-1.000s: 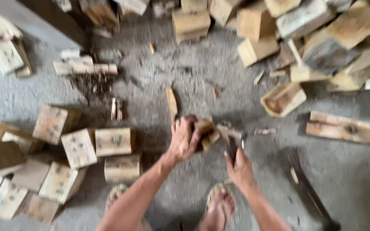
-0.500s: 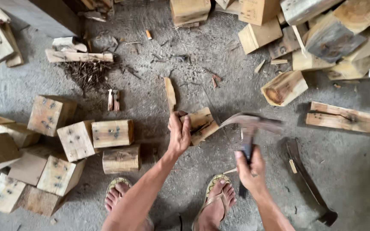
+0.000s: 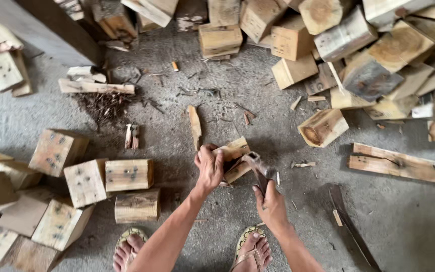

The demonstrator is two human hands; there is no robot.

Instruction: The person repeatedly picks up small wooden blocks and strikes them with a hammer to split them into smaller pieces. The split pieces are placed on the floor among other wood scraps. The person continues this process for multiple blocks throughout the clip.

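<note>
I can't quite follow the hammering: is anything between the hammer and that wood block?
Nothing visible. The right hand holds the hammer, whose head sits right at the block. The left hand grips the block's left side, beside the hammer head rather than under it.

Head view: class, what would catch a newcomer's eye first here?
At centre, the left hand steadies a wood block on the concrete floor while the right hand sets a hammer against it. A heap of blocks fills the top right; nail-holed blocks sit at left.
</note>
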